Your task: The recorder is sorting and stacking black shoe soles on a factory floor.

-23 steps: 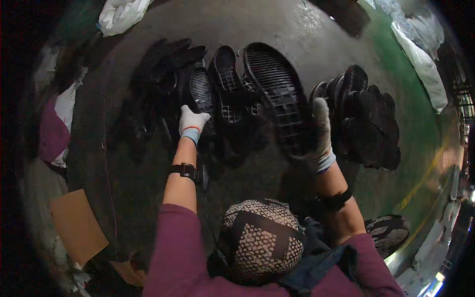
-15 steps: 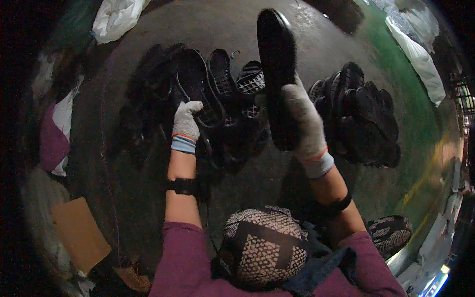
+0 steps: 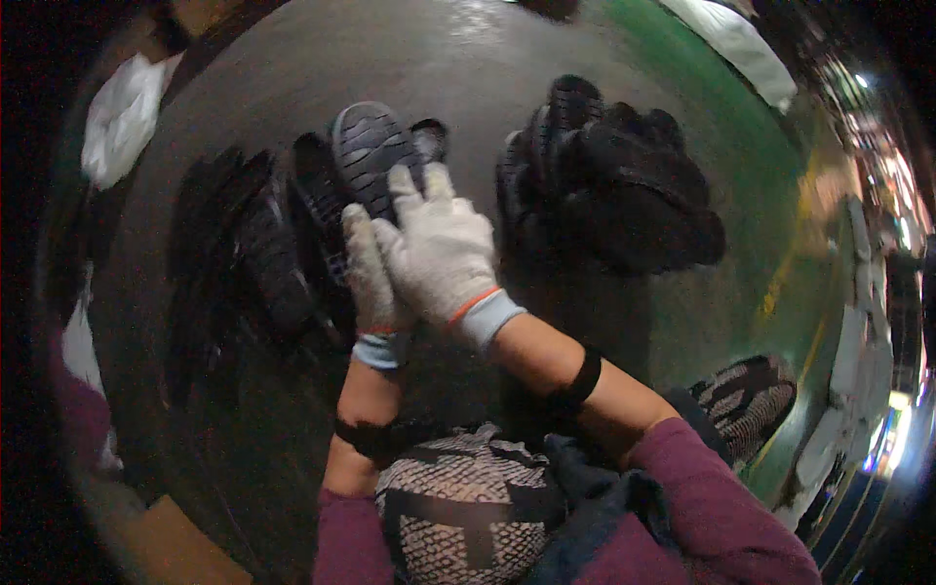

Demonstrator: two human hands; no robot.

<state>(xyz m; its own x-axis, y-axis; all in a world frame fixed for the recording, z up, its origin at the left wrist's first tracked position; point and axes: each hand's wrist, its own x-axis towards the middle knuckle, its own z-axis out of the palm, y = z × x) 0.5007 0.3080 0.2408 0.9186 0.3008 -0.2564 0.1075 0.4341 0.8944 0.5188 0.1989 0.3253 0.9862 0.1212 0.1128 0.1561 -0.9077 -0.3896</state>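
A black shoe sole [image 3: 370, 146] stands tread side toward me, just above both gloved hands. My right hand [image 3: 439, 249], in a white knit glove, lies over my left hand [image 3: 369, 278], and both grip the sole's lower end. Under and left of them a row of black soles [image 3: 258, 258] lies on the dark floor. A heap of black soles [image 3: 614, 185] sits to the right, apart from my hands.
A white bag [image 3: 122, 117] lies at the upper left, and brown cardboard [image 3: 166, 541] at the lower left. A grey patterned shoe [image 3: 746, 400] rests at the right near a green floor strip [image 3: 780, 224]. Another grey patterned object [image 3: 458, 517] sits between my forearms.
My right hand has brought the sole from the upper right down and left to meet my left hand. The hands, apart before, now overlap on one sole.
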